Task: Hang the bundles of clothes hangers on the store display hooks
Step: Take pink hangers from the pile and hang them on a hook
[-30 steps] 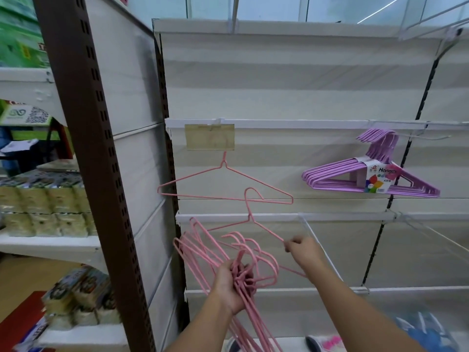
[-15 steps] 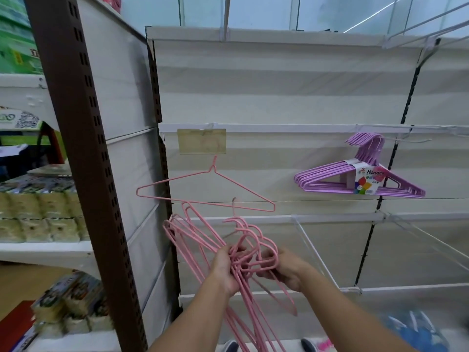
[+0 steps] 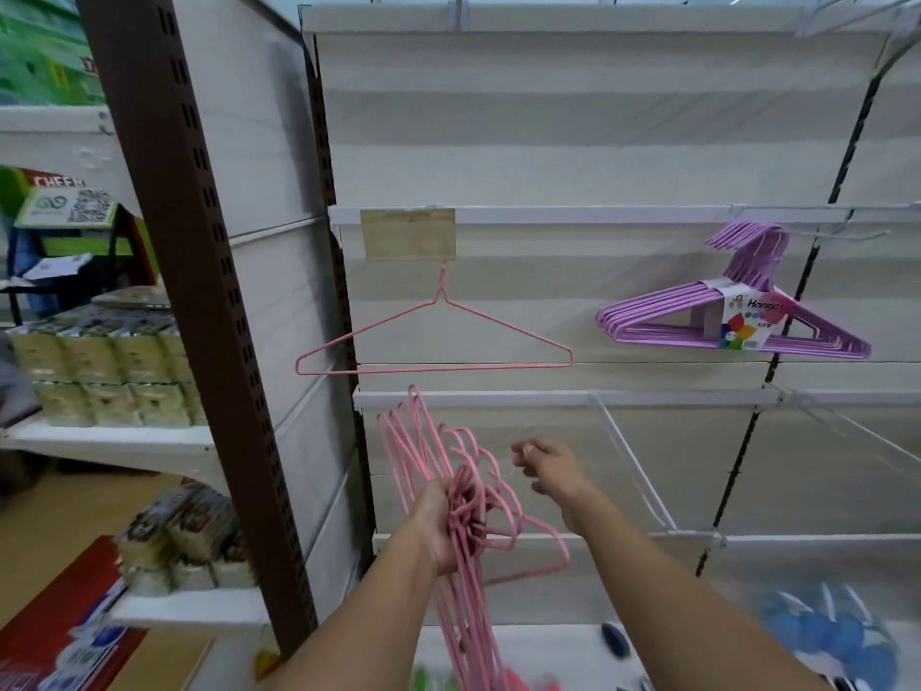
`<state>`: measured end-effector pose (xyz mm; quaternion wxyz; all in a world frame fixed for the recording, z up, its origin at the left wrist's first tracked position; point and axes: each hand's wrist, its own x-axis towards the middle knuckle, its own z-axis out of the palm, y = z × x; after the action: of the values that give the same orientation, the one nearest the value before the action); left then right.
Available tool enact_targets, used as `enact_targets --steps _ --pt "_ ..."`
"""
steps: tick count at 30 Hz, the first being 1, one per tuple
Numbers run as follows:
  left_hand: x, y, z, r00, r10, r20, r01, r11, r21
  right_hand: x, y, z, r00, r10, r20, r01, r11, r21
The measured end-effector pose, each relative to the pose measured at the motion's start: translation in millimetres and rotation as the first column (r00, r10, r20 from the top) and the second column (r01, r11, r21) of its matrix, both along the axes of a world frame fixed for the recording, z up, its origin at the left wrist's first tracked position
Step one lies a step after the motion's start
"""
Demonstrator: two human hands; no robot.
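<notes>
My left hand (image 3: 443, 523) grips a loose bundle of pink wire hangers (image 3: 451, 496) around their necks, hooks up, bodies trailing down out of view. My right hand (image 3: 548, 466) is just right of the bundle's hooks, fingers loosely curled, nothing visibly in it. A single pink hanger (image 3: 433, 341) hangs on a display hook behind a yellowed price tag (image 3: 407, 233). A labelled bundle of purple hangers (image 3: 732, 316) hangs on a display hook (image 3: 842, 235) at the right.
A brown slotted upright (image 3: 199, 291) stands close on the left, with packaged goods (image 3: 99, 361) on shelves behind it. White display hooks (image 3: 633, 461) jut out at lower right. Blue items (image 3: 822, 635) lie on the bottom shelf.
A second pink hanger that my right hand held out a second ago went back into the bundle. My right hand has let go and drawn away to the right.
</notes>
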<state>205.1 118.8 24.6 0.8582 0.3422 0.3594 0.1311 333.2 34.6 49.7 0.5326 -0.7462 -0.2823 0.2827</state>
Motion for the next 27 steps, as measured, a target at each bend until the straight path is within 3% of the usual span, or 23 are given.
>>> enact_targets --steps 2,4,9,13,17,20,24,27 --pt "-6.3 1.0 0.3 0.999 0.007 0.038 -0.006 0.999 -0.033 2.9 1.2 -5.0 0.979 0.046 0.197 -0.021 0.992 -0.124" --pt "-12.3 3.8 1.8 0.998 0.009 0.058 -0.007 0.999 -0.031 1.7 3.1 -10.1 0.946 0.143 0.291 -0.075 0.97 -0.232" --pt "-21.1 5.2 4.3 0.989 -0.08 0.124 0.089 0.994 -0.069 -5.0 10.5 -9.5 0.87 0.27 0.414 -0.108 0.921 -0.374" --pt "-29.8 -2.7 6.5 0.923 -0.287 0.256 0.287 0.957 0.036 -1.3 13.7 -8.7 0.867 0.307 0.391 -0.12 0.893 -0.435" --pt "-33.8 3.1 8.8 0.858 -0.387 0.337 0.371 0.922 0.113 -10.1 6.6 -5.0 0.94 0.319 0.117 -0.281 0.923 -0.263" --pt "-34.3 6.1 13.5 0.872 -0.359 0.334 0.359 0.931 0.063 -14.2 3.1 -4.0 0.951 0.307 0.046 -0.3 0.947 -0.117" --pt "-28.4 7.1 25.1 0.959 -0.167 0.228 0.183 0.982 -0.047 0.7 10.2 11.8 0.996 0.058 0.075 -0.06 0.998 0.033" --pt "-18.1 4.2 32.0 0.977 0.039 0.21 -0.015 0.993 -0.113 12.6 15.8 52.4 0.963 -0.2 0.18 0.162 0.965 0.205"
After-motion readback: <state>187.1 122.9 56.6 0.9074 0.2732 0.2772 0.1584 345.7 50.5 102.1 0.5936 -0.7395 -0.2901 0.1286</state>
